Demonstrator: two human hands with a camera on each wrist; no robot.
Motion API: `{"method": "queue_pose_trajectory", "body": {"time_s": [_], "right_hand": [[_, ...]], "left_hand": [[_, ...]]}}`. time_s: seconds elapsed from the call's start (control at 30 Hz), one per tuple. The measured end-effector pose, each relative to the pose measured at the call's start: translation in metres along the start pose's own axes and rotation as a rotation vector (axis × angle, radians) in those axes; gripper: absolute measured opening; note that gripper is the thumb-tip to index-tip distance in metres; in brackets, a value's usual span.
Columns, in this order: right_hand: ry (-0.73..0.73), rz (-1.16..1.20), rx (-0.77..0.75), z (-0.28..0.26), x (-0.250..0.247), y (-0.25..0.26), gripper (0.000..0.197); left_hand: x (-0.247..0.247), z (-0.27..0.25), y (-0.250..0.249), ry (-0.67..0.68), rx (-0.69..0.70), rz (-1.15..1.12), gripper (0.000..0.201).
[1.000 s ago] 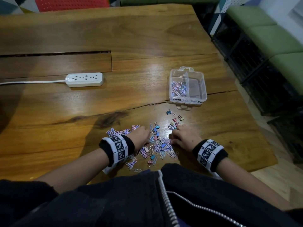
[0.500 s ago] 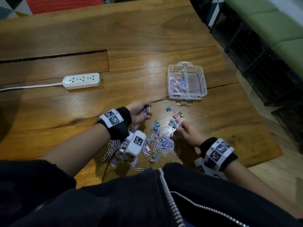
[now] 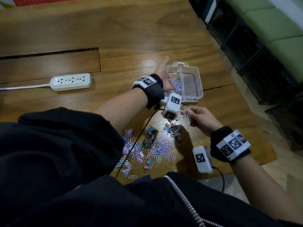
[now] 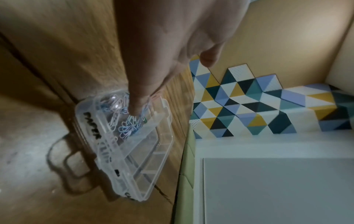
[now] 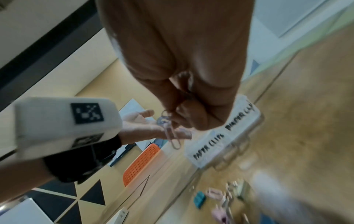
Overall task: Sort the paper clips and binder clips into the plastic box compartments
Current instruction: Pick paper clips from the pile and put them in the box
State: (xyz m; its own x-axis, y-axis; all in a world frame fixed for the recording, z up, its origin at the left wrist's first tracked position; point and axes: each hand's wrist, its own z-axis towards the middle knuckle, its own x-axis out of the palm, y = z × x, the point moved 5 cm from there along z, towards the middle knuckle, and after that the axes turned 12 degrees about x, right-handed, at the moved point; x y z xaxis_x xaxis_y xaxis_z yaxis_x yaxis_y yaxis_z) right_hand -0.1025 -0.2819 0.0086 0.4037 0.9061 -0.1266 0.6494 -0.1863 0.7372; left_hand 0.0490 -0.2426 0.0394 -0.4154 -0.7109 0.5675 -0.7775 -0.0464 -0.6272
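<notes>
The right hand (image 5: 184, 84) is pinching a small bunch of paper clips (image 5: 168, 127) between thumb and fingertips, the clips dangling below the fingers, and it is hovering just in front of the near wall of the plastic box (image 3: 199, 86). The left hand (image 3: 164, 76) is reaching over the box's left compartment with its fingers stretched out straight and spread, gripping nothing; in the left wrist view one fingertip (image 4: 135, 106) is pointing down onto the heap of pastel clips (image 4: 126, 121) lying in that compartment, though contact cannot be told. The right compartment is showing only its clear floor. Handwritten labels (image 5: 222, 136) are running along the box's front wall. The box is sitting on the wooden table (image 3: 114, 30), and nearer the person a loose pile of paper clips and coloured binder clips (image 3: 152, 145) is lying scattered on the tabletop. A white power strip (image 3: 71, 81) is lying well to the left of the box.
</notes>
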Motion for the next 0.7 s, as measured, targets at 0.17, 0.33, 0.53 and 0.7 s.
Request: {"method": "queue_pose_trajectory", "body": {"time_s": [0.17,0.33,0.53,0.7], "right_hand": [[-0.121,-0.015,0.015,0.024,-0.008,0.050,0.023],[-0.242,0.015,-0.042,0.064,-0.005,0.085,0.016],[-0.138,-0.180,-0.003,0.083,0.009,0.085,0.022],[-0.205,-0.191,-0.125,0.050,-0.004,0.062,0.023]], "left_hand": [[-0.005,0.000,-0.002,0.036,0.072,0.299,0.026],[-0.036,-0.009,0.004,0.010,0.199,0.729,0.008],[-0.047,-0.020,0.055,0.395,0.193,1.686,0.032],[-0.034,-0.014,0.074,0.560,0.375,2.040,0.037]]}}
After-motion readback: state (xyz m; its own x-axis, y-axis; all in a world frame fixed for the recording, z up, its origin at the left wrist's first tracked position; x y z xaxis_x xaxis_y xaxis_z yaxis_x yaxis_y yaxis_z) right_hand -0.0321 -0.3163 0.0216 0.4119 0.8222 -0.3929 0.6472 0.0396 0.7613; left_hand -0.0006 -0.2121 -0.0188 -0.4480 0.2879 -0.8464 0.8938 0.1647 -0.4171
